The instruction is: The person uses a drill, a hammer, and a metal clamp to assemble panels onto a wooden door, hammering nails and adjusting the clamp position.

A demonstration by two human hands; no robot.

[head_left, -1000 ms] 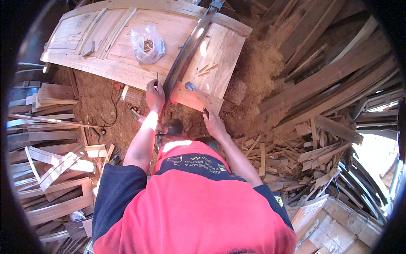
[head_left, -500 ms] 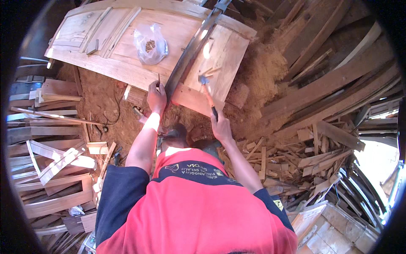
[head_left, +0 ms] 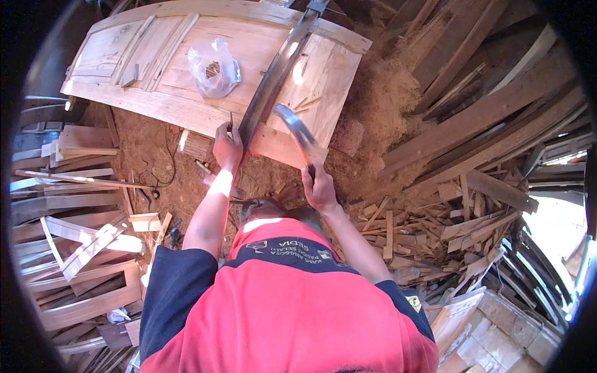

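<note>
A panelled wooden door [head_left: 158, 103] lies flat in front of me, crossed by a long dark metal bar clamp [head_left: 273, 78]. My left hand [head_left: 227, 148] is closed around a thin brown peg [head_left: 231, 118], which stands upright at the door's near edge, just left of the clamp. In my right hand [head_left: 320, 189] is a hammer [head_left: 298, 133], gripped by the dark end of its handle. Its head, smeared by motion, hangs over the door to the right of the clamp. Several thin wooden pegs [head_left: 306, 103] lie loose near the hammer head.
A clear plastic bag [head_left: 214, 59] of small brown sticks sits on the door, and a small wood block [head_left: 130, 76] lies farther left. Sawdust covers the ground. Offcuts [head_left: 429, 221] are heaped at right, long boards [head_left: 472, 133] behind them. Stacked wooden pieces [head_left: 81, 233] line the left.
The hammer head has swung left toward the clamp, and my right hand has dropped slightly nearer to me. My left hand still holds the peg at the door edge. The whole view has shifted slightly.
</note>
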